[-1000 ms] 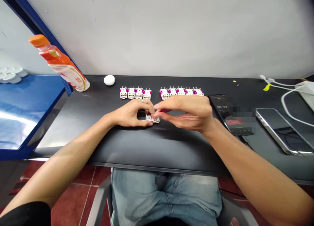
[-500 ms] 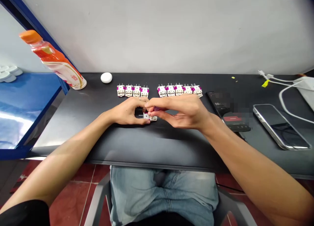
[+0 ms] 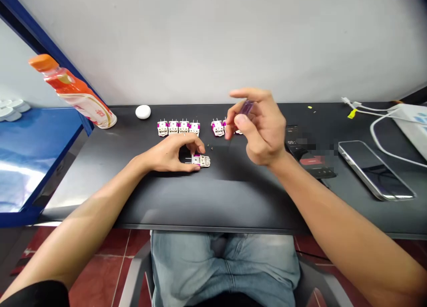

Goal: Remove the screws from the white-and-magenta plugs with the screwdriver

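Observation:
My left hand (image 3: 171, 153) rests on the black table, thumb and fingers round a white and purple two-pin plug (image 3: 201, 160) that lies with its pins toward the palm. Raised above the table, my right hand (image 3: 263, 129) grips a small screwdriver with a see-through purple handle (image 3: 247, 107); its tip is blurred. Tiny screws (image 3: 210, 147) lie just beyond the held plug. Behind my left hand stands a row of several similar plugs (image 3: 178, 127). Another group of plugs (image 3: 218, 127) stands further right, partly hidden by my right hand.
An orange-capped bottle (image 3: 83, 100) and a white rounded case (image 3: 143, 112) stand at the back left. On the right lie a dark phone (image 3: 292, 135), a second phone in a clear case (image 3: 376, 171) and white cables (image 3: 375, 133). The table's front edge (image 3: 216, 228) runs above my lap.
My right hand has lifted away from the plug, up and to the right, with the screwdriver. My left hand stays at the plug. The small screws now show on the table.

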A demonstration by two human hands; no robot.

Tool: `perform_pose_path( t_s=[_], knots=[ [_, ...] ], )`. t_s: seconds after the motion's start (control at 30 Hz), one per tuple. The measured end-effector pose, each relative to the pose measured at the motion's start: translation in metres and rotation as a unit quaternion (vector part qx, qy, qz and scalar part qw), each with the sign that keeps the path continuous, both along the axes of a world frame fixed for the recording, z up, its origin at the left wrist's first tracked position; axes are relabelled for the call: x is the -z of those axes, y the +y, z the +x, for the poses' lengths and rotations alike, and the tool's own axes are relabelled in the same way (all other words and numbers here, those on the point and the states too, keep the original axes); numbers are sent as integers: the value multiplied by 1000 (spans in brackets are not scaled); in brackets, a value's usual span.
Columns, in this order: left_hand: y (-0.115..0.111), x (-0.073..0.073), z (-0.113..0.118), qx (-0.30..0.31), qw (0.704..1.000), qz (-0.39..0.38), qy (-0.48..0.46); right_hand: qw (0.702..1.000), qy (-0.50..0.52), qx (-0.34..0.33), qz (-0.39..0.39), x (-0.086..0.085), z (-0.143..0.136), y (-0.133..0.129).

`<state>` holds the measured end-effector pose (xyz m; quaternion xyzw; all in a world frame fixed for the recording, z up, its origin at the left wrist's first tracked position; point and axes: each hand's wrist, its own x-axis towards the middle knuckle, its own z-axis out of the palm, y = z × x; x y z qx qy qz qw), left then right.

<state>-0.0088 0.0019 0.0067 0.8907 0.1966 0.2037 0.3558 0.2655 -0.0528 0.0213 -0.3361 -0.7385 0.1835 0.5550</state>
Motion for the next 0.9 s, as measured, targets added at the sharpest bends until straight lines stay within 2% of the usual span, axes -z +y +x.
perform_pose_path(
  t_s=[0.1, 0.23, 0.3, 0.43, 0.53, 0.6, 0.7, 0.77, 0.8, 0.9],
  knots=[
    [1, -4, -4, -3, 999, -33, -11, 987, -147, -63, -31, 2, 6, 4],
    [6, -9, -11, 10, 998, -42, -48, 937, -297, -167, -76, 6, 6, 3],
    [10, -8, -14, -1, 997, -15, -76, 916, -345, -170, -110, 6, 2, 3],
    [18, -2, -17, -69, 989, 22, -128, 876, -434, -150, -146, 5, -7, 3],
    [20, 1, -16, -108, 982, 35, -148, 870, -441, -162, -148, 7, -11, 4],
    [19, 1, -14, -131, 978, 50, -152, 881, -414, -175, -144, 8, -11, 5],
    [19, 1, -12, -178, 966, 90, -167, 914, -357, -136, -134, 6, -6, 14],
    [19, 2, -11, -211, 955, 114, -174, 925, -353, -56, -133, 2, -2, 25],
    [19, 2, -11, -226, 951, 121, -174, 918, -368, -22, -144, -1, 0, 31],
    [19, 3, -10, -254, 946, 119, -162, 881, -437, 23, -179, -8, 0, 49]
  ],
)
